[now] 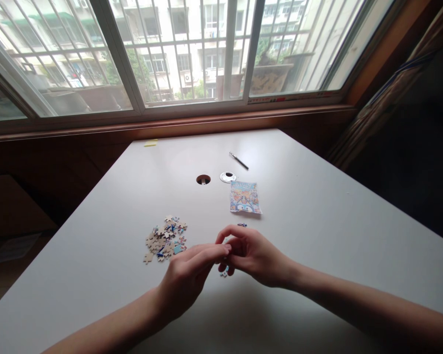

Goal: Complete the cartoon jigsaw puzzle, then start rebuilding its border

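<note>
My left hand (191,270) and my right hand (258,258) meet at the fingertips above the white table (302,206). Both are closed, thumbs and fingers pinched together; what lies between them is hidden. Below the fingers, a few jigsaw pieces (224,273) show in part on the table. Another small dark-blue piece (242,224) lies just beyond my right knuckles. To the left of my left hand is a loose heap of jigsaw pieces (162,242), some with the plain beige back up, others with the coloured print up.
Beyond my hands lies a colourful printed sheet or packet (245,197). Behind it are a silvery round cover (227,177), a cable hole (203,180) in the tabletop and a pen (239,161). Yellow tape (151,143) marks the far left edge. A barred window stands behind.
</note>
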Demonstrator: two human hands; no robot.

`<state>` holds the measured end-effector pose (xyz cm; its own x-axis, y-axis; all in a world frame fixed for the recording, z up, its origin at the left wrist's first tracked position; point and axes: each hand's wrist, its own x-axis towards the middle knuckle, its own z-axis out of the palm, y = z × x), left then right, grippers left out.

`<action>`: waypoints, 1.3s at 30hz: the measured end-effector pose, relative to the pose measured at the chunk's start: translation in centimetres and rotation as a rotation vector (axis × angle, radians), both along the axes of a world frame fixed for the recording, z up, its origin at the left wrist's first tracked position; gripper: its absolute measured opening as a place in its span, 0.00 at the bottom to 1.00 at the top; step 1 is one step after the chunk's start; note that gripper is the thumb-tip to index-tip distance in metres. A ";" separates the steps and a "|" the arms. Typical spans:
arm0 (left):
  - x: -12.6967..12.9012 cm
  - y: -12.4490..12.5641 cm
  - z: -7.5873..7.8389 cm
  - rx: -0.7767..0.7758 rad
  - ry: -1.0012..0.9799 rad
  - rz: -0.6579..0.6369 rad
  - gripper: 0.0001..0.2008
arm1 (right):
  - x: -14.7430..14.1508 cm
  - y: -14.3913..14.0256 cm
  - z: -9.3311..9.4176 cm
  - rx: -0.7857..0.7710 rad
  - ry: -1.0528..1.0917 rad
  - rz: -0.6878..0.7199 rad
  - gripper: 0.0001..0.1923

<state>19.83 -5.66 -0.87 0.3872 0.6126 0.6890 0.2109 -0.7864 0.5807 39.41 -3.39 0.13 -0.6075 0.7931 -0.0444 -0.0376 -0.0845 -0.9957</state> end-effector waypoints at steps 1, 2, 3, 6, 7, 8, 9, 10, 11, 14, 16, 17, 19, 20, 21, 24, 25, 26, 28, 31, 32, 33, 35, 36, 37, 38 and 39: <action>0.0 0.0 0.0 0.000 -0.009 0.000 0.18 | 0.0 0.0 0.0 0.011 0.004 -0.004 0.10; -0.1 0.1 0.0 0.001 -0.015 -0.003 0.17 | 0.1 -0.1 0.0 0.025 0.005 -0.005 0.10; -0.2 0.2 -0.1 0.003 -0.020 -0.007 0.17 | 0.1 -0.1 0.0 0.045 0.000 -0.005 0.11; -0.4 0.4 -0.4 -0.001 -0.017 0.009 0.14 | 0.3 -0.1 0.0 0.140 -0.053 -0.001 0.11; -0.5 0.5 -0.5 -0.016 -0.006 0.024 0.12 | 0.4 -0.1 0.0 0.176 -0.079 -0.002 0.10; -0.6 0.6 -0.6 -0.040 0.007 0.041 0.11 | 0.4 -0.1 0.1 0.208 -0.104 -0.002 0.10; -0.7 0.7 -0.7 -0.065 0.019 0.054 0.09 | 0.4 0.0 0.1 0.234 -0.126 0.000 0.10; -0.8 0.9 -0.8 -0.086 0.030 0.064 0.08 | 0.4 0.1 0.1 0.253 -0.147 -0.001 0.10; -0.9 1.0 -0.8 -0.099 0.038 0.072 0.08 | 0.5 0.2 0.2 0.266 -0.169 -0.005 0.10; -1.4 1.8 -0.8 -0.064 0.072 0.103 0.08 | 0.9 1.0 0.1 0.352 -0.265 -0.070 0.05; -1.8 2.6 -1.0 0.005 0.143 0.116 0.09 | 1.5 1.9 -0.2 0.499 -0.357 -0.144 0.01; -2.0 3.0 -1.1 0.045 0.188 0.119 0.10 | 1.9 2.4 -0.4 0.596 -0.408 -0.181 0.02; -2.4 3.5 -1.6 0.124 0.278 0.123 0.11 | 2.5 3.3 -0.9 0.769 -0.500 -0.239 0.05; -2.5 3.6 -1.8 0.157 0.322 0.129 0.11 | 2.8 3.7 -1.2 0.836 -0.544 -0.257 0.06; -2.6 3.6 -1.9 0.189 0.367 0.136 0.11 | 3.0 4.0 -1.4 0.889 -0.585 -0.261 0.07; -2.6 3.3 -1.8 0.234 0.528 0.136 0.12 | 3.4 4.4 -1.8 0.966 -0.686 -0.209 0.11; -2.5 3.2 -1.7 0.227 0.574 0.135 0.12 | 3.5 4.4 -1.8 0.972 -0.706 -0.188 0.12; -2.4 3.1 -1.5 0.212 0.605 0.134 0.12 | 3.5 4.4 -1.7 0.973 -0.720 -0.172 0.12; -2.3 3.0 -1.3 0.173 0.620 0.126 0.12 | 3.5 4.4 -1.6 0.967 -0.733 -0.153 0.13; -2.3 3.1 -1.3 0.147 0.613 0.101 0.11 | 3.5 4.3 -1.4 0.961 -0.738 -0.117 0.13; -2.3 3.2 -1.4 0.151 0.608 0.113 0.11 | 3.4 4.3 -1.4 0.962 -0.740 -0.112 0.12; -2.3 3.2 -1.5 0.153 0.599 0.135 0.11 | 3.4 4.2 -1.3 0.966 -0.743 -0.116 0.12; -2.3 3.2 -1.7 0.144 0.549 0.208 0.11 | 3.3 4.2 -1.4 0.978 -0.758 -0.141 0.11; -2.3 3.2 -1.7 0.137 0.517 0.239 0.10 | 3.3 4.2 -1.4 0.987 -0.766 -0.153 0.11; -2.3 3.2 -1.7 0.132 0.490 0.263 0.08 | 3.3 4.3 -1.5 0.997 -0.774 -0.163 0.11; -2.3 3.1 -1.6 0.135 0.478 0.277 0.07 | 3.3 4.3 -1.5 1.007 -0.781 -0.169 0.11; -2.3 3.1 -1.6 0.147 0.478 0.286 0.07 | 3.4 4.3 -1.6 1.014 -0.786 -0.174 0.12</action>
<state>17.56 -2.59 -2.48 0.5096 0.6499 0.5639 0.6388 -0.7248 0.2580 42.77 0.94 -1.45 -0.5793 0.7482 0.3234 0.6492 0.6634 -0.3719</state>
